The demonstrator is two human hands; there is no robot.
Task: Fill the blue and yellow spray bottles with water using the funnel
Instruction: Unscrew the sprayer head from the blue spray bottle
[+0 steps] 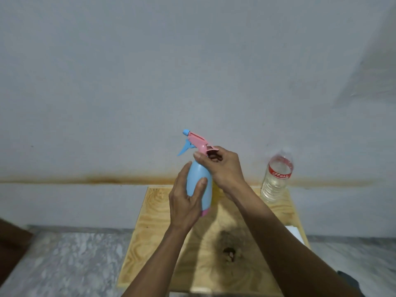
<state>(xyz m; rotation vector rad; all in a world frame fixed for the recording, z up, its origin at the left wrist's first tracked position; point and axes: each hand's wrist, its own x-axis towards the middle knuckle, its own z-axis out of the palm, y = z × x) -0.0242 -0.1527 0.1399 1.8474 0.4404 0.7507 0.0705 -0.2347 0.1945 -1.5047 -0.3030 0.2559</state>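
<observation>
A blue spray bottle (198,179) with a pink spray head (198,141) and a pink base is held upright above the wooden table (154,232). My left hand (185,202) wraps around the bottle's lower body. My right hand (222,166) grips the neck just under the pink head. A sliver of yellow (215,189) shows behind the blue bottle, between it and my right wrist; what it belongs to is hidden. No funnel is in sight.
A clear plastic water bottle (277,179) with a red label stands at the table's back right corner. A white object (294,231) lies at the right edge. A dark stain (229,251) marks the table's middle. The wall runs close behind; marbled floor surrounds the table.
</observation>
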